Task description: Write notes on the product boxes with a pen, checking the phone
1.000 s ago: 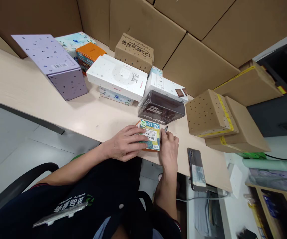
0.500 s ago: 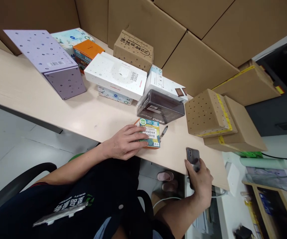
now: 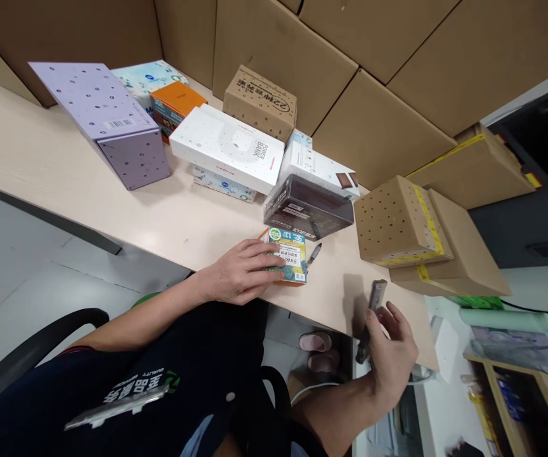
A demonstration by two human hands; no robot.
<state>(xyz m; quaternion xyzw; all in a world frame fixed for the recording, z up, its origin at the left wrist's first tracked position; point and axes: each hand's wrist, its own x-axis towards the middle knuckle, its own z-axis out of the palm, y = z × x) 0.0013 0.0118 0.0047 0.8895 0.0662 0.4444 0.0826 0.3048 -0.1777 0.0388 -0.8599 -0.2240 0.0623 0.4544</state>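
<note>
My left hand [image 3: 245,273] lies over a small blue, yellow and orange carton [image 3: 297,255] near the desk's front edge, its fingers across the printed face and the thumb out of sight. In my right hand [image 3: 391,355] is a dark smartphone [image 3: 377,296], pinched by its edge with the thumb on the near side. The phone stands turned on its side, its thin edge facing me, and casts a shadow on the desk. Between the hands, just right of the carton, a pen [image 3: 314,254] rests on the desk.
Behind the carton sit a dark wrapped box [image 3: 309,206], a white power bank box [image 3: 229,147] on a floral pack [image 3: 224,184], and a brown dotted carton [image 3: 259,105]. A purple box [image 3: 134,158] stands left. Taped cardboard boxes [image 3: 397,222] bound the right side.
My right hand has turned the phone from back-side up to edge-on and shifted slightly right. My left hand stays on the carton. The view has moved a little.
</note>
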